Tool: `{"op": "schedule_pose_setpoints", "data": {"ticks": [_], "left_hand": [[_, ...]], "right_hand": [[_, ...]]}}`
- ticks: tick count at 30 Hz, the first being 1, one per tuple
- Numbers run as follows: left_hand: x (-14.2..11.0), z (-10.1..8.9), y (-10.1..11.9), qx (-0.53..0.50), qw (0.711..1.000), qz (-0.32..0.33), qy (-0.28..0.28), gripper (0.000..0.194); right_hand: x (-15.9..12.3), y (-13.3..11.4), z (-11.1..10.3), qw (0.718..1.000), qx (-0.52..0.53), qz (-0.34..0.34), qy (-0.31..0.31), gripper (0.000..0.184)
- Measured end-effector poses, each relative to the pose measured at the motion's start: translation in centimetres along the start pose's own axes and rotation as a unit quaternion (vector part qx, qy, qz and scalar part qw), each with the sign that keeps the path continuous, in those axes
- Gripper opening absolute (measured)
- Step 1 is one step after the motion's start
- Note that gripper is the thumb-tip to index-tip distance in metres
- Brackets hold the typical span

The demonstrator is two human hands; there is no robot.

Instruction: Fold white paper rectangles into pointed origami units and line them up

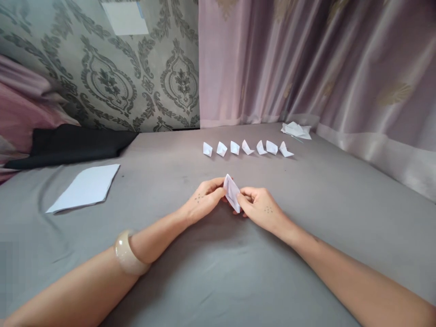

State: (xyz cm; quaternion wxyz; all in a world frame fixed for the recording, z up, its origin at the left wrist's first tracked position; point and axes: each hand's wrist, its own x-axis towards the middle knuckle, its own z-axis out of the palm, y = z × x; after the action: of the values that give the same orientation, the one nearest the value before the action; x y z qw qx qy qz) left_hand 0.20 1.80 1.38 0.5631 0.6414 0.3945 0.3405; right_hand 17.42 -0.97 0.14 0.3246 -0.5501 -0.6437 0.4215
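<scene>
A small folded white paper [232, 193], shaped like a pointed diamond, is held between both hands above the grey cloth. My left hand [206, 198] pinches its left side, thumb in front and fingers behind. On the lower right side, my right hand [258, 206] grips the same paper with thumb and fingers closed. The fingertips behind the paper are partly hidden. Beyond the hands, several small folded white paper pieces [235, 148] stand in a row.
A stack of white paper sheets [86, 188] lies at the left. Loose white papers [296, 130] rest at the back right by the curtain [259, 59]. A black cloth [75, 143] lies at the back left. The grey cloth [323, 190] covers the surface beneath.
</scene>
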Motion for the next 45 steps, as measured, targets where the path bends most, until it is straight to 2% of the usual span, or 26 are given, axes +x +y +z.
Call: {"op": "schedule_pose_setpoints", "data": {"ticks": [4,7,10,18,21,24,29,35,40,45], "left_hand": [[0.2,0.5,-0.5,-0.04,0.998,-0.02,0.05,0.044],[0.4,0.7,-1.0,-0.059,0.995,-0.045,0.073,0.03],[0.5,0.9,-1.4,-0.05,0.994,-0.065,0.071,0.018],[0.7,1.3,-2.0,0.005,0.993,-0.05,0.109,0.021],[0.6,1.2,-2.1,0.04,0.987,-0.047,0.146,0.025],[0.5,1.1,-2.1,0.079,0.98,-0.034,0.178,0.026],[0.2,1.2,-1.6,0.142,0.969,0.003,0.204,0.024],[0.0,1.5,-1.2,0.162,0.964,0.016,0.211,0.021],[0.0,1.4,-1.5,0.165,0.964,0.007,0.209,0.021],[-0.1,1.4,-1.6,0.149,0.968,0.001,0.203,0.021]], "right_hand": [[-0.3,-0.1,0.3,1.0,-0.002,0.009,0.027,0.023],[-0.4,-0.3,0.5,0.999,-0.011,0.007,0.049,0.024],[-0.4,-0.4,0.7,0.997,-0.044,-0.004,0.068,0.025],[-0.1,-0.5,0.6,0.992,-0.089,-0.041,0.083,0.023],[-0.1,-0.7,0.6,0.981,-0.12,-0.051,0.141,0.015],[-0.2,-1.0,0.8,0.963,-0.168,-0.096,0.188,0.011],[-0.3,-1.2,1.4,0.956,-0.198,-0.132,0.174,0.015],[0.0,-1.0,1.5,0.97,-0.157,-0.108,0.154,0.027],[-0.1,-1.2,1.5,0.978,-0.128,-0.074,0.147,0.025],[0.1,-1.1,1.6,0.974,-0.146,-0.072,0.156,0.026]]}}
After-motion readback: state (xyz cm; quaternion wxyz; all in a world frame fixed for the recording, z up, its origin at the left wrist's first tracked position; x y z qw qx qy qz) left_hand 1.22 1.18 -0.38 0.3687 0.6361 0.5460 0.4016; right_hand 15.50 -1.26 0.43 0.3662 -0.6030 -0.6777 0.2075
